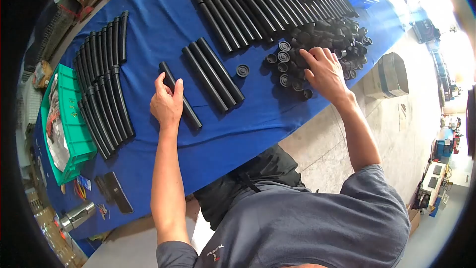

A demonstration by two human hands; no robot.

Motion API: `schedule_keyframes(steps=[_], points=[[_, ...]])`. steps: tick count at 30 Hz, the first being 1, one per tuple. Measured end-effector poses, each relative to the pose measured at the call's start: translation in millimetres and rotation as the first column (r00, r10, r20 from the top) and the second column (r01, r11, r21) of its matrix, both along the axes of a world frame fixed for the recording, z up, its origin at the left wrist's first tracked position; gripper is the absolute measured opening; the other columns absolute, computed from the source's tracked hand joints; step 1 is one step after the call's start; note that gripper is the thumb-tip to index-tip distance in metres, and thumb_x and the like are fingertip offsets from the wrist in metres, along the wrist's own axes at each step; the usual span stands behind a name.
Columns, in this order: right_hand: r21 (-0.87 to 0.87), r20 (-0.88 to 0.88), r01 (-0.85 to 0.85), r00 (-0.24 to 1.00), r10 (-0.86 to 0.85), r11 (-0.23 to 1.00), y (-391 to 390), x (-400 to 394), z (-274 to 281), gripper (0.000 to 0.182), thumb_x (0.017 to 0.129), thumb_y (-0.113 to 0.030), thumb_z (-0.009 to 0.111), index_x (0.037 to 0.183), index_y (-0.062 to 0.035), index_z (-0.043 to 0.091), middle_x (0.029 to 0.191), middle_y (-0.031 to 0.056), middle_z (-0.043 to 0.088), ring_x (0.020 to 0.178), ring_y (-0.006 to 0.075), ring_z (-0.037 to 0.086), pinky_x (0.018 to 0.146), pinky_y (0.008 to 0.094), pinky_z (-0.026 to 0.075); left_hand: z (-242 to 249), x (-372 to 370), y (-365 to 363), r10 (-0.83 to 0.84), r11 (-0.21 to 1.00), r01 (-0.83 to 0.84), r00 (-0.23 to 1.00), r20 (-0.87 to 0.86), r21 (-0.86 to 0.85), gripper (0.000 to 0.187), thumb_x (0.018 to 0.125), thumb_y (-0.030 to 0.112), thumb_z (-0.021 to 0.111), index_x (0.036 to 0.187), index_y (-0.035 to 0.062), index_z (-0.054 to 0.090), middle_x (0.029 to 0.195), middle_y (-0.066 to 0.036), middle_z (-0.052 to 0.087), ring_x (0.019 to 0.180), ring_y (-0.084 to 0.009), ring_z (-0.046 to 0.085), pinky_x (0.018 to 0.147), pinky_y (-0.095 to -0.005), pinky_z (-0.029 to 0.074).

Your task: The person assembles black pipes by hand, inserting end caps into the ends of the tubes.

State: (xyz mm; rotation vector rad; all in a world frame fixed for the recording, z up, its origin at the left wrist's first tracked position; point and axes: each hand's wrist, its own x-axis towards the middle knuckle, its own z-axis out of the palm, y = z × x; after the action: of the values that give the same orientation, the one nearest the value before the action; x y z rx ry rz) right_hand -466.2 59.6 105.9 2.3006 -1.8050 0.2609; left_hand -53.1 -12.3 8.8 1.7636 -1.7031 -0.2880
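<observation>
While the left hand grips one black tube on the worktop, the right hand lies open-fingered on loose caps; picking a cap seems next.

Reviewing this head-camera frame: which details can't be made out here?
- Whether the right hand grips a cap: its fingers cover the cap pile.
- How the left hand grips the single black tube: its palm faces away.
- Green bin contents: too small.
- Top right: overexposed.
</observation>
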Motion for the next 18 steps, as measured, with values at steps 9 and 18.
schedule_keyframes(steps=[9, 18], points=[[0.158, -0.017, 0.046, 0.999, -0.043, 0.986, -8.9, -5.0, -3.7, 0.045, 0.083, -0.009, 0.074, 0.126, -0.0056, 0.061, 0.114, 0.0105, 0.059, 0.112, 0.0306, 0.056, 0.100, 0.0419, 0.046, 0.9, 0.1, 0.6, -0.001, 1.000, 0.001, 1.000, -0.004, 0.007, 0.053, 0.091, 0.041, 0.072, 0.130, 0.0090, 0.058, 0.070, -0.004, 0.064, 0.067, -0.0289, 0.068, 0.064, -0.0458, 0.053], [0.055, 0.257, -0.024, 0.966, 0.010, 0.998, -15.9, 11.5, 32.2, 0.039, 0.084, -0.018, 0.073, 0.118, -0.0013, 0.062, 0.109, 0.0144, 0.064, 0.109, 0.0334, 0.059, 0.099, 0.0439, 0.046, -2.2, 0.9, 0.0, 0.004, 1.000, -0.004, 1.000, 0.008, -0.007, 0.053, 0.090, 0.041, 0.073, 0.130, 0.0089, 0.059, 0.068, -0.004, 0.063, 0.064, -0.0282, 0.067, 0.063, -0.0449, 0.053]])
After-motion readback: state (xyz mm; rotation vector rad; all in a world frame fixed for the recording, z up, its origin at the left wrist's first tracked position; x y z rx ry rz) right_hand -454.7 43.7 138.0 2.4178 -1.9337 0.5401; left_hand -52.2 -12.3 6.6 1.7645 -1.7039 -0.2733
